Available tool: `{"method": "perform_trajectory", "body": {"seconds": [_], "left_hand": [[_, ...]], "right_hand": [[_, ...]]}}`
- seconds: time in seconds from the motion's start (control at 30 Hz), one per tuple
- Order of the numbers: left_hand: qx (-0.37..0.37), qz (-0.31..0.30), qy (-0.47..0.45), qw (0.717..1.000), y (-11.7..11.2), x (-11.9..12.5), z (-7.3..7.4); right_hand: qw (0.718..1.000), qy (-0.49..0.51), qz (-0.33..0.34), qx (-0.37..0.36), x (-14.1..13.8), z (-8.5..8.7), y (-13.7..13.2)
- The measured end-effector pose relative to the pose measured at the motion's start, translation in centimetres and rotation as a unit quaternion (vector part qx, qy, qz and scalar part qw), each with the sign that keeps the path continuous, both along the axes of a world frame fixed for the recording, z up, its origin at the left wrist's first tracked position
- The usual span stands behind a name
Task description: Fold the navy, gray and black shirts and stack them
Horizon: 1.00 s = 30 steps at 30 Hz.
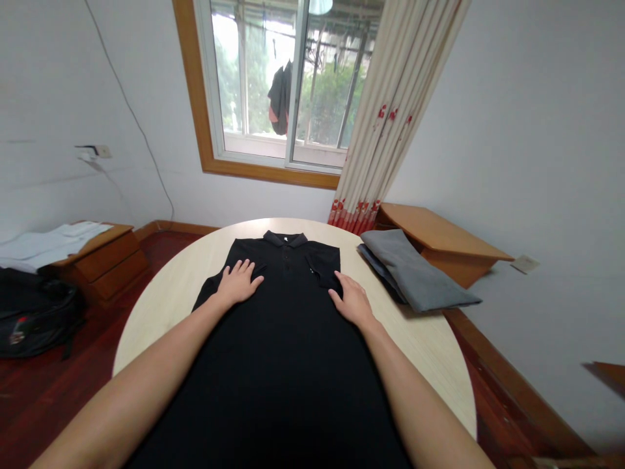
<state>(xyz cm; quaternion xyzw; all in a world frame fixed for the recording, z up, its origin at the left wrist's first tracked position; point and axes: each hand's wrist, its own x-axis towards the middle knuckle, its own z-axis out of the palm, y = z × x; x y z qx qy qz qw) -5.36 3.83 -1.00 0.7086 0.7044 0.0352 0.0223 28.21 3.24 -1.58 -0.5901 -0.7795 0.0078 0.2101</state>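
A black polo shirt [288, 312] lies spread out on the round table [161, 312], its collar toward the window and its buttons facing up. The right sleeve in view is turned inward over the shirt's front. My left hand [238, 281] rests flat on the shirt's left side, near the sleeve, with fingers spread. At the shirt's right edge, just below the folded sleeve, my right hand [354, 299] lies with its fingers stretched out. Neither hand grips anything. The shirt's lower part runs toward me and its hem cannot be made out.
A folded grey cloth [420, 270] lies at the table's right edge. Behind it stands a wooden cabinet [439, 231] by the curtain [390, 117]. On the left are a wooden drawer unit [112, 260] with papers [53, 241] and a black backpack [36, 312].
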Motion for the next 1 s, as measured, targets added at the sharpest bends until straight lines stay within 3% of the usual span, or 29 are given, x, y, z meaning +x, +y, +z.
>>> {"method": "perform_trajectory", "body": {"seconds": [0.23,0.4,0.47,0.57,0.7,0.83,1.0], "left_hand": [[0.012,-0.036,-0.019,0.999,0.6,-1.8,0.6],[0.062,-0.003,-0.045,0.997,1.2,-4.7,1.1],[0.054,0.013,-0.051,0.997,1.4,-5.4,0.8],[0.030,0.025,-0.043,0.998,1.6,-5.7,0.2],[0.015,0.029,-0.044,0.999,1.5,-5.4,0.0],[0.015,0.029,-0.035,0.999,1.4,-5.3,0.0],[0.014,0.033,-0.021,0.999,1.6,-5.3,-0.1]], "right_hand": [[0.996,-0.038,-0.086,-0.007,0.7,0.6,0.5],[0.970,-0.104,-0.217,-0.032,1.5,2.3,1.8],[0.973,-0.134,-0.184,-0.028,0.9,2.9,2.5],[0.986,-0.157,-0.050,-0.014,-0.6,3.2,3.3],[0.995,-0.090,0.025,0.020,-1.5,2.1,4.1],[0.998,-0.009,0.005,0.059,0.2,1.2,4.8],[0.985,0.048,-0.146,0.080,1.9,1.8,4.8]]}}
